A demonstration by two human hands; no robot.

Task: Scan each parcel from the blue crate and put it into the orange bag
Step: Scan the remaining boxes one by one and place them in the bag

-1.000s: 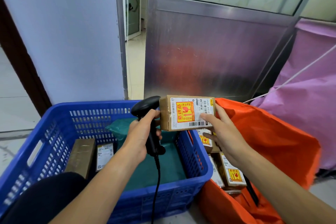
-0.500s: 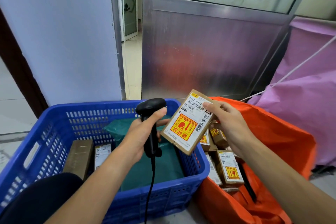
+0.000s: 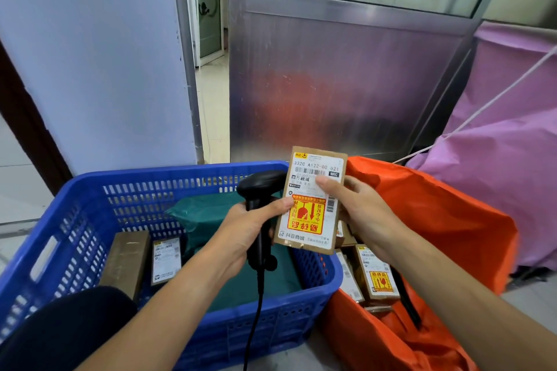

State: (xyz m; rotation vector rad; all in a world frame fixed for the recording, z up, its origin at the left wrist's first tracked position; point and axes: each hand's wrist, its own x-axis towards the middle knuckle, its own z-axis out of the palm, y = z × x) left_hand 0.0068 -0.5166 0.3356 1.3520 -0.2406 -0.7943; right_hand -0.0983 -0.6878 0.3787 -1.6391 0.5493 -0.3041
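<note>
Head view: right hand (image 3: 361, 217) pinches parcel (image 3: 310, 202) upright, long axis vertical, label facing camera, above right rim of blue crate (image 3: 180, 173); left hand (image 3: 244, 232) grips scanner (image 3: 262, 190) just left of it. Right of crate, orange bag (image 3: 452, 220) lies nearer right hand.

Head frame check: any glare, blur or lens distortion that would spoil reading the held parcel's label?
Head view: light is even, no hard shadows; the metal door shows a soft orange reflection, not blown-out glare; wide-angle bows the crate rim; the black scanner shows little detail; the parcel is sharp, large print legible, though the right hand covers part of the label with its thumb.
</note>
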